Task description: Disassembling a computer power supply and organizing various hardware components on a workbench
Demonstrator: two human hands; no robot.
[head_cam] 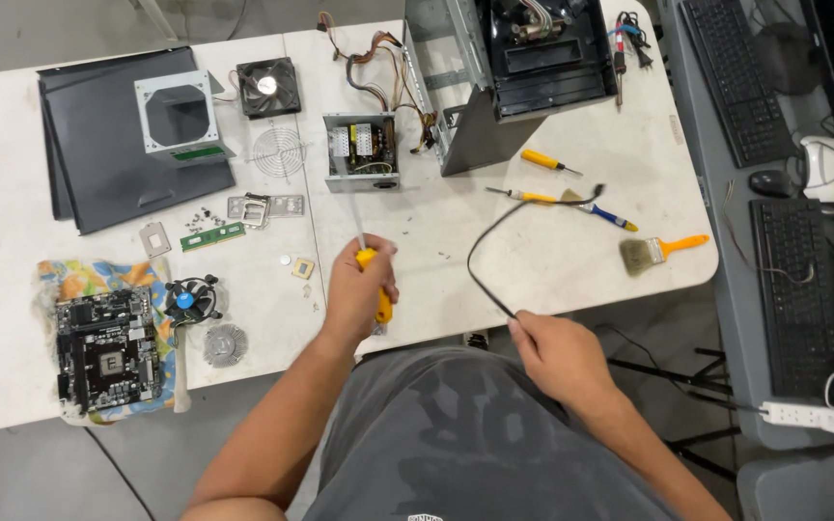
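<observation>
My left hand (pixel 357 289) grips a yellow-handled screwdriver (pixel 379 301) near the table's front edge, its long shaft (pixel 356 217) pointing up toward an opened power supply box (pixel 363 150). My right hand (pixel 557 352) pinches one end of a thin black cable (pixel 483 236), which loops up over the table to its connector (pixel 598 191). Both hands sit just in front of the white table (pixel 552 260), above my lap.
On the table lie an open computer case (pixel 509 68), a fan (pixel 267 87), a grey metal shell (pixel 179 118) on a dark panel (pixel 98 178), a motherboard (pixel 105 349) on a cloth, a cooler (pixel 190 299), a RAM stick (pixel 212 236), screwdrivers (pixel 547 161) and a brush (pixel 658 251). Keyboards (pixel 740 77) fill a desk at right.
</observation>
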